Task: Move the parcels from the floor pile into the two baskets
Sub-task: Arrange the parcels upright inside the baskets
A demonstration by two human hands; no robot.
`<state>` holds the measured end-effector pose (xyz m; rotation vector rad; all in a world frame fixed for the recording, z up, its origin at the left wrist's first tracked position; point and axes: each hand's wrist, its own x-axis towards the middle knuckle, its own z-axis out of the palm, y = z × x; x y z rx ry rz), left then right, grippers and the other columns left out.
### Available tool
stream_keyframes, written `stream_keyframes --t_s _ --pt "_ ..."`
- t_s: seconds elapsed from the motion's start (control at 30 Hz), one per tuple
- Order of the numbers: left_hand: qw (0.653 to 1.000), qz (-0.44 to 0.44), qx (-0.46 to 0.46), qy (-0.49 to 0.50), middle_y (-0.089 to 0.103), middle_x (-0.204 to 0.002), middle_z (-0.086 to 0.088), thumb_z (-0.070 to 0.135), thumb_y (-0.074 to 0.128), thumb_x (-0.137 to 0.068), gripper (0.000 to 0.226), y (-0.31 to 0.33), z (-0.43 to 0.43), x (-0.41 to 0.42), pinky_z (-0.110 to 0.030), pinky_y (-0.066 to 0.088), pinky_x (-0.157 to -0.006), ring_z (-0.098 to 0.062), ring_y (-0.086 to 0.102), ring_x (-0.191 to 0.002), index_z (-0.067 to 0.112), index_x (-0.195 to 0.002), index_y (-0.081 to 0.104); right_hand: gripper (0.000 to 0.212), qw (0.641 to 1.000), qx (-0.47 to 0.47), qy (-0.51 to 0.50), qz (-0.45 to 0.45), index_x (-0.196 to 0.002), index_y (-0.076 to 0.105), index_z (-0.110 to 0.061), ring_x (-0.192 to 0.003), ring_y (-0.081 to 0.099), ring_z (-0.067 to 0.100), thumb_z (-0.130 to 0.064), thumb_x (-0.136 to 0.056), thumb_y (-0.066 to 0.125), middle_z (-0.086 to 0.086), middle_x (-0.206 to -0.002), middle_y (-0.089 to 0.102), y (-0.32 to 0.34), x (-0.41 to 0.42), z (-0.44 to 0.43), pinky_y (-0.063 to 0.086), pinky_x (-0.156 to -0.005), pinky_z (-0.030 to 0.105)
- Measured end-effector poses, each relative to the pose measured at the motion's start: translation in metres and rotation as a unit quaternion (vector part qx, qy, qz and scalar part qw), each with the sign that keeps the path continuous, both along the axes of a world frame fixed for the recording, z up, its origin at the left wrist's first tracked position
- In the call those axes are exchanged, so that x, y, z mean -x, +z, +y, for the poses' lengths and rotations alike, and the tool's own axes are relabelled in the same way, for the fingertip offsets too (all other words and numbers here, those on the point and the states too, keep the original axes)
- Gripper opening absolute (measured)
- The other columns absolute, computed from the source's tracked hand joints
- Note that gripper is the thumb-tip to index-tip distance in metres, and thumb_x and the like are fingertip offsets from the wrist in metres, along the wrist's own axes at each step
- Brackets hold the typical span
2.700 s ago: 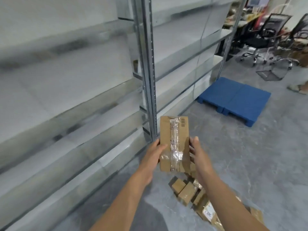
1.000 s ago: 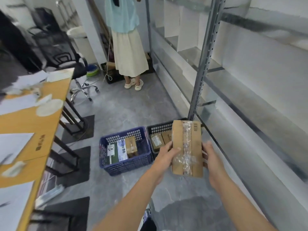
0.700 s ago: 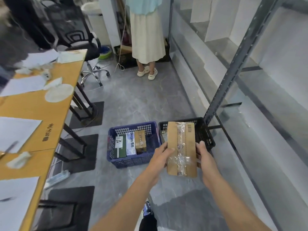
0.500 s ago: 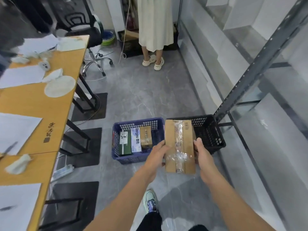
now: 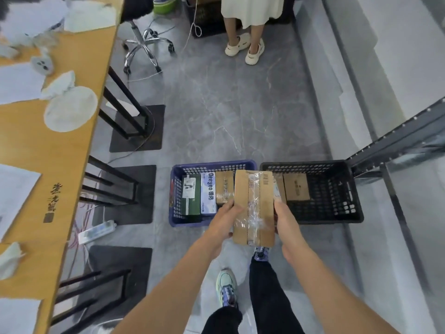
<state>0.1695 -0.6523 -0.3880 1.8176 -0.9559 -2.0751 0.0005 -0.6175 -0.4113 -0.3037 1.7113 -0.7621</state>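
two plastic baskets sit side by side on a grey floor: a blue basket (image 5: 174, 194) on the left and a black basket (image 5: 346, 196) on the right, next to a dark metal shelving upright (image 5: 397, 138). the blue basket holds a green box (image 5: 191, 194), a white-and-blue box (image 5: 208, 192) printed "deeyeo" and a small taped carton (image 5: 224, 188), laid in a row. the black basket holds a brown carton (image 5: 296, 186) towards its left side and, just left of that, a labelled parcel (image 5: 277, 189).

the labelled parcel is mostly hidden, as are the baskets' neighbouring walls, so whether they touch cannot be told. print other than "deeyeo" is too small to read. a wooden table (image 5: 60, 153) strewn with papers is cut off at the left edge, and a second person (image 5: 243, 44) in a pale skirt and cream shoes is cut off at the top.

the wearer's two hands hold a long cardboard parcel (image 5: 254, 206), sealed with clear tape down its middle, in the air in front of where the baskets meet. the left hand (image 5: 222, 222) grips its left long edge, thumb on the top face, fingers out of sight underneath. the right hand (image 5: 286, 221) grips the right long edge likewise. the hands are apart, the parcel between them.
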Motion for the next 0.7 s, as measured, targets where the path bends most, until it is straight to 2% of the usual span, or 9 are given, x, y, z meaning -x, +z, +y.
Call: stream_keyframes --t_s 0.03,0.07,0.17,0.27,0.37,0.5,0.6,0.7 --pt "1.0 -0.005 -0.007 0.007 0.058 -0.136 0.015 0.047 0.059 -0.1 0.04 -0.01 -0.012 0.004 -0.041 0.046 -0.099 -0.008 0.054 -0.121 0.047 -0.139 0.048 0.052 1.0 -0.006 0.009 -0.003 -0.135 0.059 -0.032 -0.122 0.061 0.02 -0.065 -0.104 0.032 -0.003 -0.131 0.066 -0.014 0.004 -0.011 0.045 -0.113 0.052" --pt "1.0 -0.013 -0.017 0.016 0.059 -0.13 0.018 0.043 0.058 -0.102 0.034 -0.02 -0.022 0.008 -0.04 0.046 -0.097 -0.006 0.054 -0.117 0.051 -0.133 0.046 0.052 1.0 -0.013 0.015 -0.007 -0.137 0.056 -0.031 -0.124 0.059 0.019 -0.064 -0.105 0.032 -0.004 -0.133 0.063 -0.028 0.007 -0.02 0.043 -0.114 0.051" --pt "0.998 -0.03 -0.044 0.029 0.059 -0.133 0.014 0.042 0.058 -0.102 0.039 -0.059 -0.051 0.019 -0.042 0.047 -0.104 -0.013 0.054 -0.123 0.049 -0.138 0.047 0.054 0.999 -0.028 0.039 -0.009 -0.14 0.052 -0.029 -0.127 0.055 0.017 -0.065 -0.105 0.034 -0.005 -0.137 0.06 -0.068 0.018 -0.05 0.041 -0.116 0.051" --pt "0.997 -0.033 -0.06 0.033 0.063 -0.121 0.018 0.039 0.057 -0.104 0.023 -0.105 -0.076 0.026 -0.04 0.048 -0.099 -0.007 0.058 -0.113 0.049 -0.124 0.056 0.06 0.997 -0.043 0.066 -0.012 -0.137 0.057 -0.033 -0.123 0.059 0.013 -0.072 -0.097 0.035 -0.008 -0.132 0.064 -0.113 0.026 -0.077 0.044 -0.112 0.049" --pt "0.996 -0.031 -0.08 0.02 0.067 -0.131 0.01 0.047 0.063 -0.091 0.05 -0.157 -0.096 0.03 -0.045 0.049 -0.104 -0.014 0.062 -0.12 0.036 -0.14 0.058 0.058 0.995 -0.057 0.084 -0.01 -0.132 0.06 -0.04 -0.122 0.061 0.013 -0.074 -0.093 0.034 -0.01 -0.131 0.066 -0.158 0.029 -0.101 0.046 -0.111 0.049" --pt "0.994 -0.042 -0.101 0.017 0.067 -0.136 0.001 0.049 0.063 -0.082 0.061 -0.235 -0.119 0.032 -0.047 0.048 -0.108 -0.021 0.062 -0.122 0.031 -0.139 0.058 0.045 0.993 -0.069 0.094 -0.003 -0.128 0.063 -0.037 -0.12 0.061 0.013 -0.062 -0.101 0.038 -0.008 -0.131 0.066 -0.223 0.027 -0.126 0.047 -0.108 0.044" --pt "0.991 -0.056 -0.121 0.024 0.056 -0.15 -0.002 0.059 0.064 -0.07 0.084 -0.3 -0.136 0.032 -0.055 0.044 -0.112 -0.027 0.054 -0.135 0.034 -0.149 0.048 0.068 0.992 -0.071 0.105 0.01 -0.143 0.058 -0.037 -0.131 0.056 0.012 -0.071 -0.087 0.04 -0.01 -0.143 0.06 -0.279 0.023 -0.14 0.04 -0.117 0.046" --pt "0.99 -0.059 -0.126 0.019 0.051 -0.155 -0.002 0.065 0.062 -0.067 0.089 -0.355 -0.148 0.03 -0.058 0.042 -0.113 -0.03 0.051 -0.139 0.039 -0.15 0.046 0.072 0.991 -0.087 0.1 0.005 -0.143 0.058 -0.042 -0.134 0.055 0.013 -0.076 -0.082 0.042 -0.012 -0.145 0.06 -0.338 0.02 -0.148 0.039 -0.118 0.049"
